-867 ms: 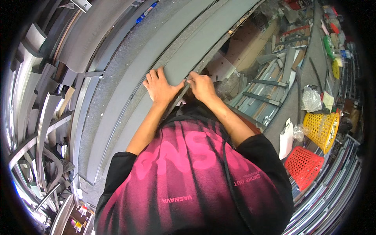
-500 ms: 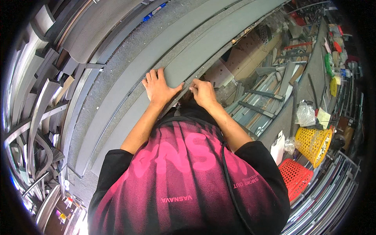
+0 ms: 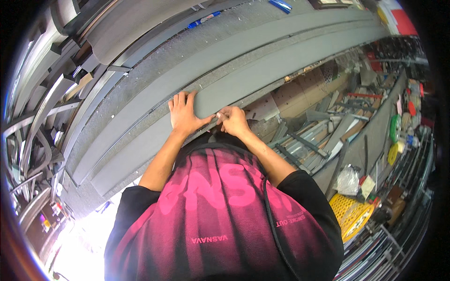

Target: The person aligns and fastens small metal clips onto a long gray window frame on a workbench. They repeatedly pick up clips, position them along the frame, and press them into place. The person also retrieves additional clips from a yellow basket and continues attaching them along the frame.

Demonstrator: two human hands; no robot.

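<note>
In the head view, two long, flat, matte grey strips point(image 3: 225, 51) lie on one speckled grey bench point(image 3: 253, 16), passing above centre, long axes running from eight to two o'clock. The left hand point(image 3: 185, 117) spreads open on the nearer strip, gripping nothing. At its three o'clock, the right hand point(image 3: 235, 122) pinches; whether it holds anything, I cannot tell.
</note>
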